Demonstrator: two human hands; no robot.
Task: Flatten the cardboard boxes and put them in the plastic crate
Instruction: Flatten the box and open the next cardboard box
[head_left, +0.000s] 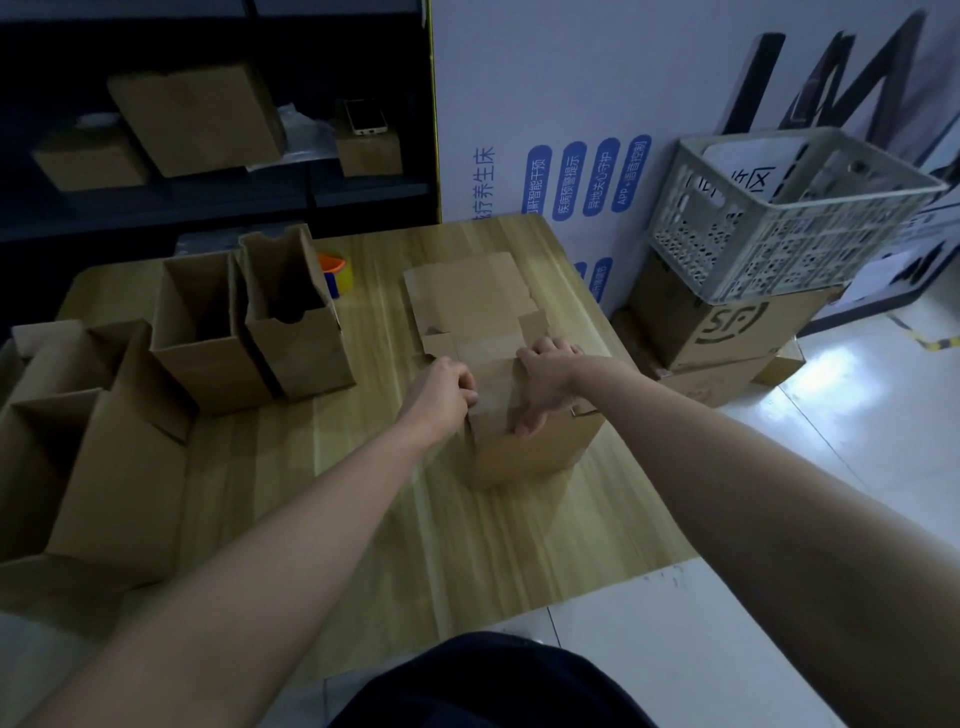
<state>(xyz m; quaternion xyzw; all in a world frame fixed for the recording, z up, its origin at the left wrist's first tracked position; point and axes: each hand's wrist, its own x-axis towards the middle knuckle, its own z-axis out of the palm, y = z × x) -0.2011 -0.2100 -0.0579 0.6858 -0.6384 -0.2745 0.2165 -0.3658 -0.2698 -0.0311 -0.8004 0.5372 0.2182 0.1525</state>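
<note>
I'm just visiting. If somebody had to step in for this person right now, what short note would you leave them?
Left grip and right grip, both bare hands, hold the top of a small cardboard box standing on the wooden table.
A flat cardboard piece lies just behind it.
Open boxes stand at the table's left.
The plastic crate sits on an SF carton, right of the table; no cardboard shows in it.
Left to do: flatten this box and the open ones, then load everything into the crate.
</note>
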